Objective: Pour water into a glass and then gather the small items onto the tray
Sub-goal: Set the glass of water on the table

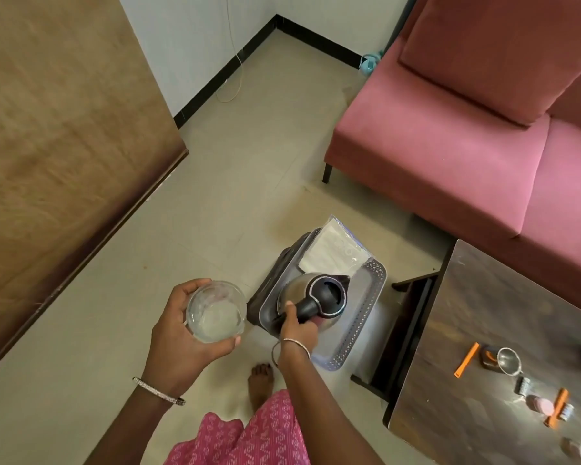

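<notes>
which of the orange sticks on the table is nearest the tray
The orange stick just left of the strainer; the others lie farther right, by the pink item.

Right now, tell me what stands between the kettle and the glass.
Nothing visible does. The right hand grips the kettle by its handle at the tray; the left hand holds the glass just left of it, only air between. The spout points away from the glass.
</notes>
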